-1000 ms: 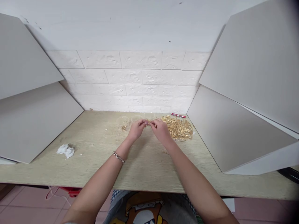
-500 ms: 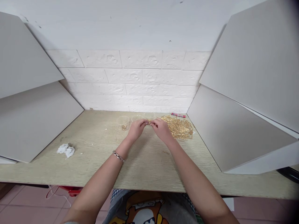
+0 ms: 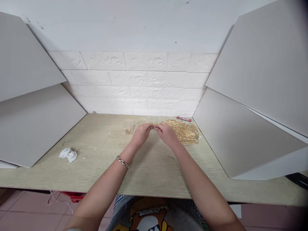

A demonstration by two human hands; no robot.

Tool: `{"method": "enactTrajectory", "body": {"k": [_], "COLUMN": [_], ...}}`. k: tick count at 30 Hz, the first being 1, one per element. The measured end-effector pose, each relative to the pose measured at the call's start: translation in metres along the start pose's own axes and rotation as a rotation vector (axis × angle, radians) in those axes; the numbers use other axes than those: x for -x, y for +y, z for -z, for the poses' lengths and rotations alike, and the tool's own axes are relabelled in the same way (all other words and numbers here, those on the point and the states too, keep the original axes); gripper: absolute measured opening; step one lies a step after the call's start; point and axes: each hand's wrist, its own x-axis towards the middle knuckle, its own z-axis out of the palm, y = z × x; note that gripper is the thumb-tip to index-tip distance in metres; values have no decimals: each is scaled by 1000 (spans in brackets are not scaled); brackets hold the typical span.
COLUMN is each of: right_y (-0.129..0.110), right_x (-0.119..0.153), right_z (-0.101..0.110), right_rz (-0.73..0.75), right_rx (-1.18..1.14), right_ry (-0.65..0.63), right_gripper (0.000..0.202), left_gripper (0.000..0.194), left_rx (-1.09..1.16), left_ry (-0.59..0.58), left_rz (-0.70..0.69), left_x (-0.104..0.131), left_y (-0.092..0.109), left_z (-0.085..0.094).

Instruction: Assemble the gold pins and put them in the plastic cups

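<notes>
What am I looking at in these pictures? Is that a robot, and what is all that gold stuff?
No robot here! These are a person's own bare hands, the left hand and the right hand. Every picture comes from one camera worn on the person's head, looking forward and down. On the table lie many thin gold sticks, with a red pen behind them. A crumpled white tissue is over on the left. The fingertips nearly meet by some gold bits, but what they hold is too small to tell.
</notes>
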Motion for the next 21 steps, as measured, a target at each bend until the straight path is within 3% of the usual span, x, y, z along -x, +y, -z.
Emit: {"method": "enactTrajectory", "body": {"k": [16,21], "right_y": [-2,-2], "right_x": [1,1], "right_z": [-15,-19], "right_rz": [-94,-110], "right_rx": [-83,-116], "right_ry": [136,171], "right_gripper": [18,18], "left_gripper": [17,17], "left_rx": [200,250], "left_ry": [69,63], "left_rz": [253,266], "left_x": [0,0], "left_y": [2,2], "left_z": [-10,-11]}}
